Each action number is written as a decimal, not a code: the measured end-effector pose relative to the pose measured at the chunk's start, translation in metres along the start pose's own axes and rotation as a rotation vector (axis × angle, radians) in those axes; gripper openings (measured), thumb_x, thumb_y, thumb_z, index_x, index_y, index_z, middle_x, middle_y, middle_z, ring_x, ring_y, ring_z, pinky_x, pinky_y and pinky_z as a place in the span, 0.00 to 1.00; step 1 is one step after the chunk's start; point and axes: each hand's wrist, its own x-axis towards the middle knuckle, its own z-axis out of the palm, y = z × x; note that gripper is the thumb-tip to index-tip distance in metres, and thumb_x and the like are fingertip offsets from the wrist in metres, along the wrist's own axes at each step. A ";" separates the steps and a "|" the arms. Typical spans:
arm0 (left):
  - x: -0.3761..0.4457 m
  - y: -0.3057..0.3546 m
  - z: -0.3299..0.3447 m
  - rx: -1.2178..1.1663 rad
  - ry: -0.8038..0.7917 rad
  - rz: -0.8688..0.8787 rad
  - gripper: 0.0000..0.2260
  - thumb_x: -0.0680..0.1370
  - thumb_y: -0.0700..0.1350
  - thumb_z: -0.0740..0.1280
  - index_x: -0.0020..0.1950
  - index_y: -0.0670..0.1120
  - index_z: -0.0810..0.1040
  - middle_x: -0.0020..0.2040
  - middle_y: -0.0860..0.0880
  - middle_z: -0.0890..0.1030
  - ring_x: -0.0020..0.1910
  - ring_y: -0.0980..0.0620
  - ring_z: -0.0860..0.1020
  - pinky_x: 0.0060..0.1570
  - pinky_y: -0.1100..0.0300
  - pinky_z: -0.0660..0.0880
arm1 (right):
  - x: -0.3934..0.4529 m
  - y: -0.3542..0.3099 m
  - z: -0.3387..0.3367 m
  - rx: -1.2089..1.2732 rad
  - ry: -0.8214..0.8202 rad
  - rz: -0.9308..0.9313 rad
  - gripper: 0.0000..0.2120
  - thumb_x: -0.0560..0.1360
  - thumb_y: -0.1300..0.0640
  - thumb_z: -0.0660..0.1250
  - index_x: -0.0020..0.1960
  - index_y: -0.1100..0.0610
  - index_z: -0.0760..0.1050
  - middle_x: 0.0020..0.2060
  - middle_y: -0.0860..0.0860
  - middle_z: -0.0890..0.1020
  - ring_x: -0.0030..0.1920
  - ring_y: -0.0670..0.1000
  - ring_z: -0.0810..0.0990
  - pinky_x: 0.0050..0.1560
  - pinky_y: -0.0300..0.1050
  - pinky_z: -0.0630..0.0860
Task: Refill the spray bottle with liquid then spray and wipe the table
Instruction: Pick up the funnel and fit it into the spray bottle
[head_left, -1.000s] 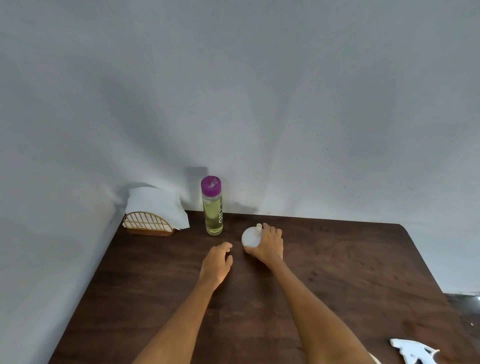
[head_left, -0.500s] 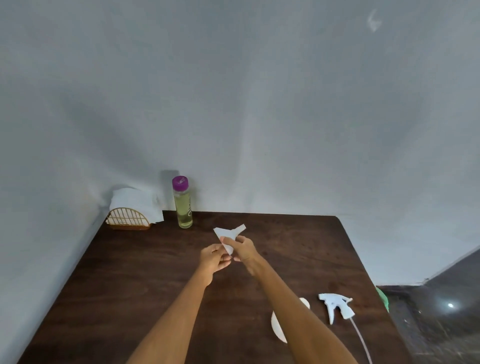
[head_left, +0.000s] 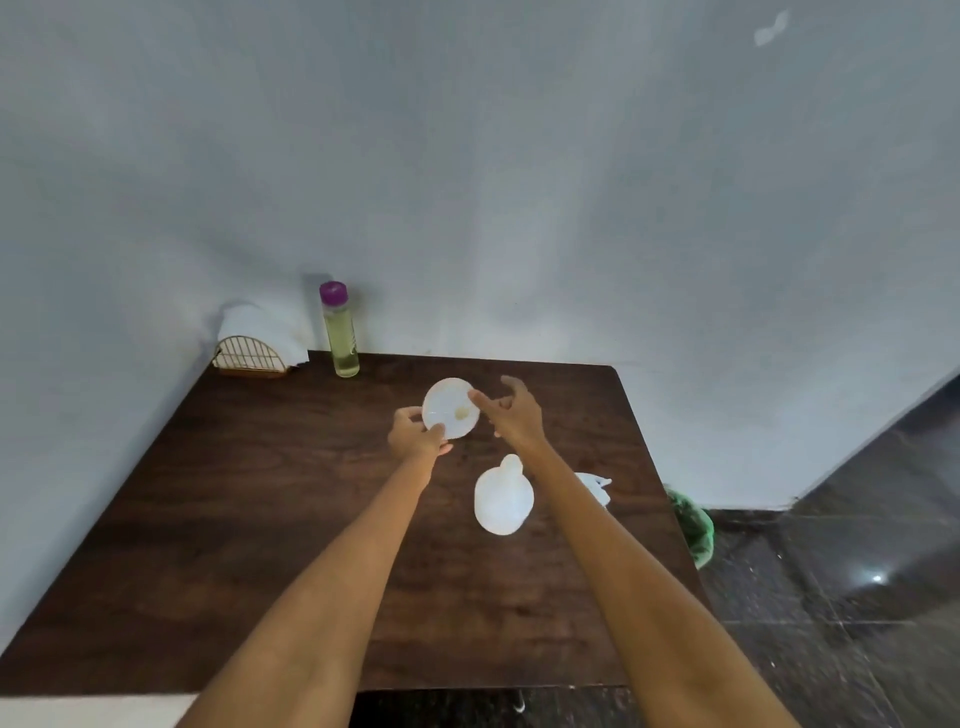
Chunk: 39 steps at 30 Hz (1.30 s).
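My left hand (head_left: 415, 434) pinches the lower rim of a white funnel (head_left: 451, 408), its wide mouth facing me above the dark wooden table (head_left: 249, 499). My right hand (head_left: 511, 413) hovers just right of the funnel with fingers spread, its index fingertip at the rim. The translucent white spray bottle (head_left: 503, 496) stands uncapped on the table below my hands. Its white trigger head (head_left: 597, 483) lies to the right, partly hidden by my right forearm. A clear bottle of yellowish liquid with a purple cap (head_left: 340, 332) stands at the back edge by the wall.
A wire napkin holder with white napkins (head_left: 252, 348) sits in the back left corner against the wall. A green object (head_left: 693, 525) rests on the dark tiled floor beyond the table's right edge. Walls close off the back and left sides.
The funnel went from the table into my right hand, then over to my left hand. It now faces me mouth-on. The view has swung right, showing the spray bottle and floor.
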 end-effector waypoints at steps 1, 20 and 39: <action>-0.004 0.004 0.003 0.058 -0.011 0.038 0.17 0.73 0.31 0.68 0.60 0.39 0.72 0.61 0.38 0.75 0.56 0.39 0.79 0.44 0.53 0.80 | -0.003 -0.001 -0.008 -0.051 0.019 -0.086 0.28 0.72 0.47 0.69 0.68 0.58 0.68 0.39 0.51 0.79 0.38 0.48 0.79 0.39 0.38 0.76; -0.013 -0.084 0.042 0.728 -0.392 0.317 0.23 0.70 0.49 0.73 0.64 0.48 0.74 0.62 0.47 0.77 0.61 0.47 0.74 0.56 0.51 0.75 | -0.016 0.049 -0.056 -0.053 0.152 -0.038 0.10 0.75 0.65 0.61 0.37 0.64 0.77 0.25 0.52 0.74 0.25 0.48 0.70 0.27 0.34 0.69; 0.009 -0.091 0.039 0.819 -0.456 0.373 0.22 0.75 0.54 0.67 0.61 0.40 0.74 0.61 0.41 0.77 0.57 0.45 0.76 0.52 0.53 0.75 | -0.022 0.060 -0.022 -0.292 0.180 -0.024 0.12 0.76 0.59 0.62 0.57 0.62 0.76 0.53 0.56 0.81 0.44 0.47 0.74 0.42 0.31 0.70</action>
